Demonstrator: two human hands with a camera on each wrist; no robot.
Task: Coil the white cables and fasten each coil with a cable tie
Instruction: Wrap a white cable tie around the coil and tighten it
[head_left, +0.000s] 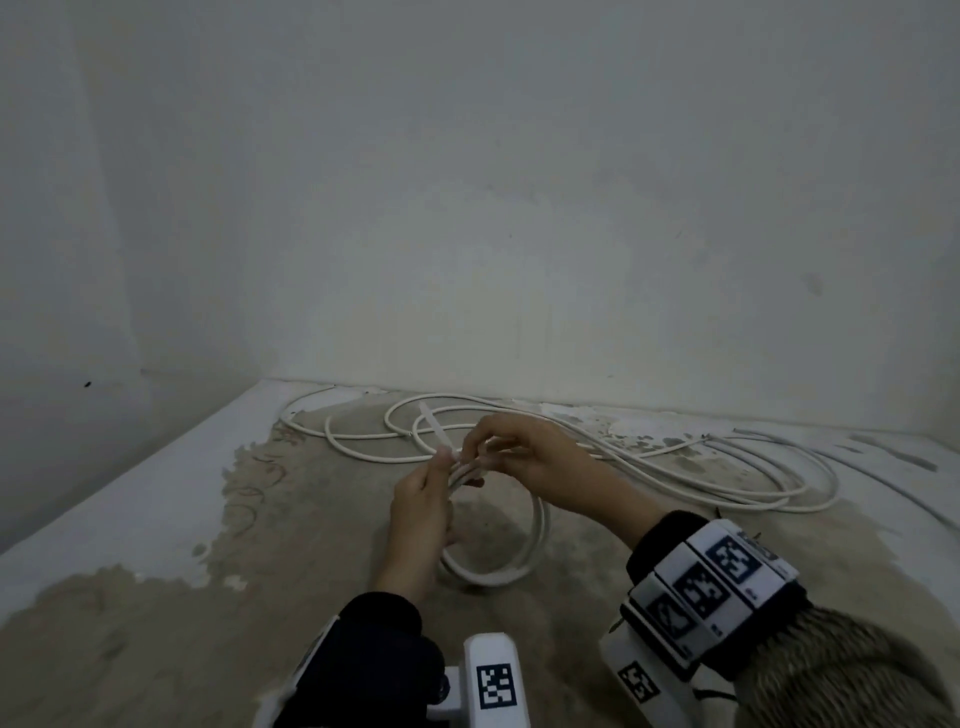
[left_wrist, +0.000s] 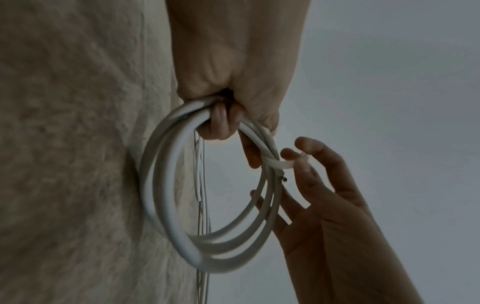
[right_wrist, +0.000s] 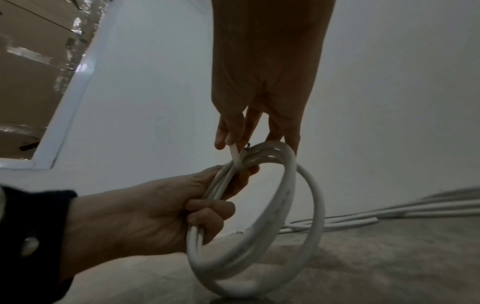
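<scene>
A small coil of white cable (head_left: 540, 525) stands upright just above the floor. My left hand (head_left: 426, 499) grips its top left, fingers curled through the loops (left_wrist: 221, 123). A pale cable tie (head_left: 430, 423) wraps the bundle beside that grip, its tail sticking up and away. My right hand (head_left: 498, 447) pinches the tie (left_wrist: 279, 163) at the coil's top between thumb and fingertips (right_wrist: 228, 135). In the right wrist view the tie (right_wrist: 235, 153) crosses the strands of the coil (right_wrist: 311, 195) just above my left hand (right_wrist: 155, 205).
Long loose white cables (head_left: 675, 467) sprawl in loops on the patchy concrete floor (head_left: 156, 623) along the back wall (head_left: 467, 208), stretching right (right_wrist: 389, 214). A side wall closes in on the left. Brown taped cardboard (right_wrist: 26, 61) shows beyond a white edge.
</scene>
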